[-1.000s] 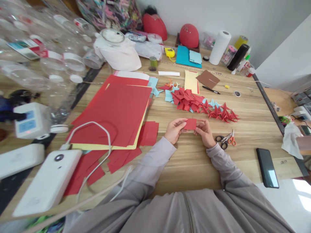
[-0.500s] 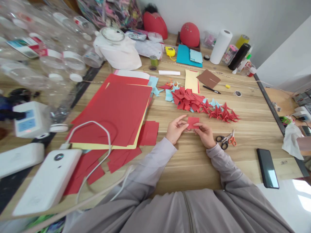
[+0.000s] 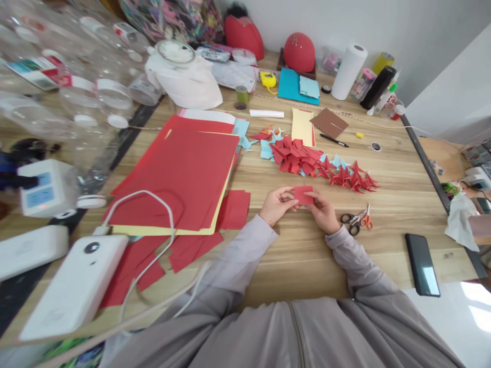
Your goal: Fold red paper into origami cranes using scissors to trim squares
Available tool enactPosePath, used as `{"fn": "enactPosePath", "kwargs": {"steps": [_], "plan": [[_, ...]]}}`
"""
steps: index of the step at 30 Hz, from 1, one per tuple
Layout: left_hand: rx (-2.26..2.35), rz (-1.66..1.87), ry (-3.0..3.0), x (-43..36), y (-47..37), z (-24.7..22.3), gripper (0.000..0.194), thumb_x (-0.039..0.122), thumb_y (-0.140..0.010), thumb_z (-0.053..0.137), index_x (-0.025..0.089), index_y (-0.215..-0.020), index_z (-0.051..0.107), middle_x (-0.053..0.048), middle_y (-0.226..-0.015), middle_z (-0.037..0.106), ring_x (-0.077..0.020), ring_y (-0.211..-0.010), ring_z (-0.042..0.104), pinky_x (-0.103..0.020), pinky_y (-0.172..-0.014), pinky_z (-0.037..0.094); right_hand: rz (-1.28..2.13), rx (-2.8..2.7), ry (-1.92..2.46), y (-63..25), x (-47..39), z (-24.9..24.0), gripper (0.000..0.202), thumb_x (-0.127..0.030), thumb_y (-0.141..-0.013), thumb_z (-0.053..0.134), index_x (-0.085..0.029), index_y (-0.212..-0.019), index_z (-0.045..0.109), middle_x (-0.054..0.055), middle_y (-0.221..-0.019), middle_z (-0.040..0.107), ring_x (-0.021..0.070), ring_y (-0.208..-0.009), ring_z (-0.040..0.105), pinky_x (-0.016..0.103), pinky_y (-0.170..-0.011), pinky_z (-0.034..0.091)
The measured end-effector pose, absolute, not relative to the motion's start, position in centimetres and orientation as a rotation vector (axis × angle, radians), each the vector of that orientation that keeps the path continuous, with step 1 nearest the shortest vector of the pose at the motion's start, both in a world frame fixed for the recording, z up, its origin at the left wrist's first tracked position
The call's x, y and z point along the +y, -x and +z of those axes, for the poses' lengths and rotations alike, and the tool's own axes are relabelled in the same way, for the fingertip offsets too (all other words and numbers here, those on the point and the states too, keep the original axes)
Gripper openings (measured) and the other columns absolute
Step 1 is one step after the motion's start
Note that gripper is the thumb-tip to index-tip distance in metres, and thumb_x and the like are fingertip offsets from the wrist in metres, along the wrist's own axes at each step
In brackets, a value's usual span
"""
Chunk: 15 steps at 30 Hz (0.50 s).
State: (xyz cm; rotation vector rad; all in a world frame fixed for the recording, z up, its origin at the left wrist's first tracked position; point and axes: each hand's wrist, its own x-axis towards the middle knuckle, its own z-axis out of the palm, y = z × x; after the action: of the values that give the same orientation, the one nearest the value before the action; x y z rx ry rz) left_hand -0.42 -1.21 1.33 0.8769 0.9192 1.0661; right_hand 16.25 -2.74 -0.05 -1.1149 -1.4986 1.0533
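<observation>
A small red square of paper (image 3: 304, 195) is held up between both hands, just above the wooden table. My left hand (image 3: 276, 204) pinches its left edge between thumb and fingers. On the right edge, my right hand (image 3: 323, 211) grips it with thumb and fingertips. Beyond the hands lies a heap of folded red paper pieces (image 3: 297, 155), with pointed red and light blue ones trailing off to the right. Two pairs of scissors, one with black handles (image 3: 355, 225) and one with orange handles (image 3: 367, 222), rest beside my right hand.
Large red sheets (image 3: 184, 179) are stacked at left, with cut red pieces (image 3: 235, 210) near them. A white power bank (image 3: 76, 286) and cable lie front left. A phone (image 3: 422, 265) sits at right. Plastic bottles (image 3: 82, 97) crowd the far left; a brown sheet (image 3: 329, 123) lies farther back.
Both hands keep hold of the red paper, which has shifted very slightly left. The fingers of my left hand have curled in closer to its edge.
</observation>
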Motion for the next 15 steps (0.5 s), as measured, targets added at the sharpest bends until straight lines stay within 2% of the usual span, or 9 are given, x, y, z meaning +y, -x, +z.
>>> {"fn": "enactPosePath", "kwargs": {"steps": [4, 15], "plan": [[0.925, 1.062, -0.860, -1.1, 0.5, 1.2, 0.047, 0.025, -0.052, 0.080, 0.010, -0.091, 0.057, 0.000, -0.058, 0.064, -0.0138, -0.050, 0.062, -0.024, -0.048, 0.049, 1.039, -1.561, 1.093, -16.5, -2.6, -0.1, 0.018, -0.025, -0.077, 0.063, -0.026, -0.094, 0.068, 0.005, -0.100, 0.064, 0.0195, -0.093, 0.059, 0.035, -0.084, 0.046], [0.911, 1.017, -0.903, -1.1, 0.8, 1.4, 0.037, 0.026, -0.056, 0.078, 0.010, -0.084, 0.062, -0.001, -0.052, 0.062, -0.0128, -0.044, 0.058, -0.024, -0.044, 0.047, 1.129, -1.453, 1.133, -16.5, -2.6, 1.3, 0.011, -0.028, -0.064, 0.077, -0.024, -0.074, 0.074, 0.001, -0.073, 0.067, 0.0162, -0.070, 0.060, 0.030, -0.068, 0.048]]}}
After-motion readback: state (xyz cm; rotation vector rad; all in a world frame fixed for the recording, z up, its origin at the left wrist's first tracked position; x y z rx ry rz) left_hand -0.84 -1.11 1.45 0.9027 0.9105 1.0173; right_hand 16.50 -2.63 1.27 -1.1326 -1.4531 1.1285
